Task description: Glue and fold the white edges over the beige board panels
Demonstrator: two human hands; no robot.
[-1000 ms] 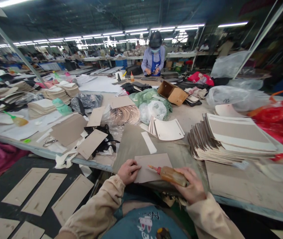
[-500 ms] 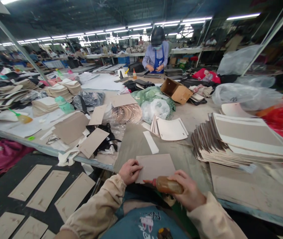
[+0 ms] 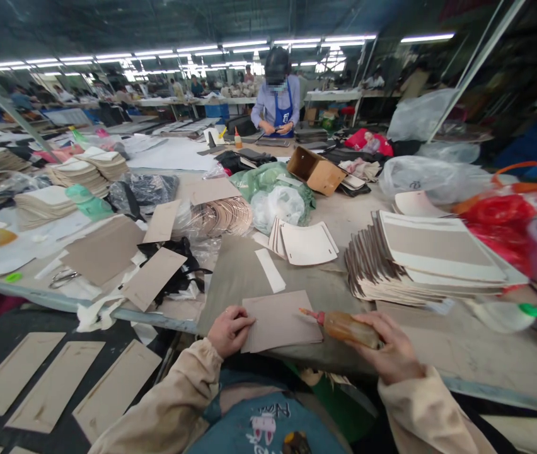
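Right hand (image 3: 395, 348) is wrapped round a bottle (image 3: 350, 330), nozzle (image 3: 312, 314) over some cards (image 3: 275, 323); left hand (image 3: 229, 331) bunched at their edge, can't really tell if pinching.

Loose beige sleeves (image 3: 174, 392), creased and gathered at the cuffs, end at the bare left hand (image 3: 230, 331) and right hand (image 3: 394, 347). The teal garment front (image 3: 224, 429) carries dark handwritten-style lettering (image 3: 274, 410), a white-and-pink rabbit print (image 3: 263, 431) and, lower down, a dark patch (image 3: 295, 443) with yellow-orange on it.
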